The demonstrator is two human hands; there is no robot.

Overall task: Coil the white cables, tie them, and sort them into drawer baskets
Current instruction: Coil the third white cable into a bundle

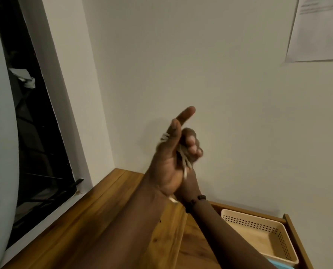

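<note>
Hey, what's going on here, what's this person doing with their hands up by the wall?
A person is coiling a white cable, with both hands raised above a wooden tabletop. Loops of the cable are wrapped around the left hand, while the right hand, just behind it, is curled around the strands. Whether a tie is on yet cannot be told. At lower right, a beige perforated basket sits in an open wooden drawer and looks empty in the part visible.
</note>
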